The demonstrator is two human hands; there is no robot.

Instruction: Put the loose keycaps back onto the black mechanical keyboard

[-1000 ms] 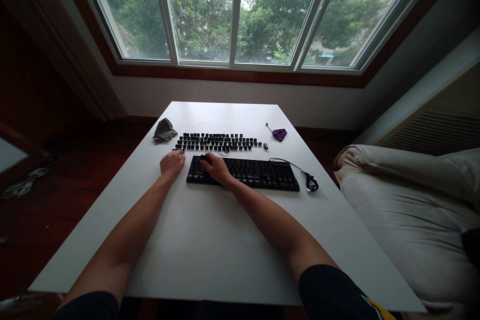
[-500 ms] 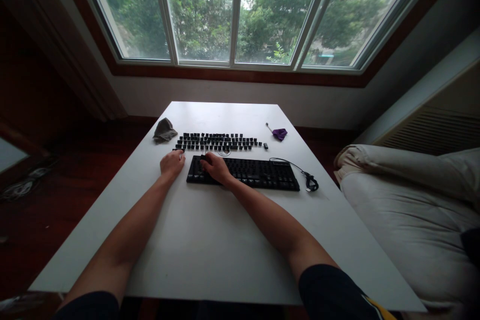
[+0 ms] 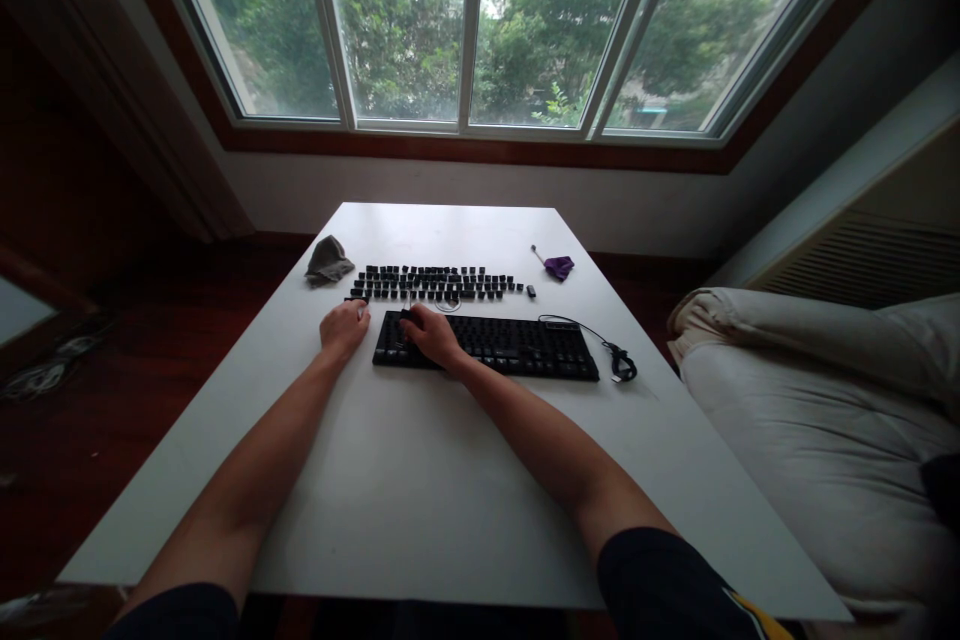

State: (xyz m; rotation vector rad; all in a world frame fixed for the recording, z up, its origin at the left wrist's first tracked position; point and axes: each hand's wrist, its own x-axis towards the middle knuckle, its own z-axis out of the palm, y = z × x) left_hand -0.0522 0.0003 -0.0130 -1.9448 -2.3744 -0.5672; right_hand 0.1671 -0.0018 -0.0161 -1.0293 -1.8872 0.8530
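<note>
A black keyboard (image 3: 517,345) lies across the white table, its left end under my right hand (image 3: 429,334). The fingers of that hand are pinched together over the keyboard's upper left part. Something small and dark shows at the fingertips, too small to name. My left hand (image 3: 345,327) rests on the table just left of the keyboard, fingers curled closed. A dark bit shows by its fingertips; whether it is held I cannot tell. Beyond both hands, loose black keycaps (image 3: 431,283) stand in several rows. A thin wire loop (image 3: 448,307) lies between the keycaps and the keyboard.
A grey cloth (image 3: 328,262) lies at the table's left edge. A purple cloth (image 3: 559,268) and a thin stick-like tool (image 3: 537,254) are at the back right, a small black piece (image 3: 531,291) nearer. The bundled cable (image 3: 622,363) lies right of the keyboard. A sofa (image 3: 810,420) stands beyond the right edge.
</note>
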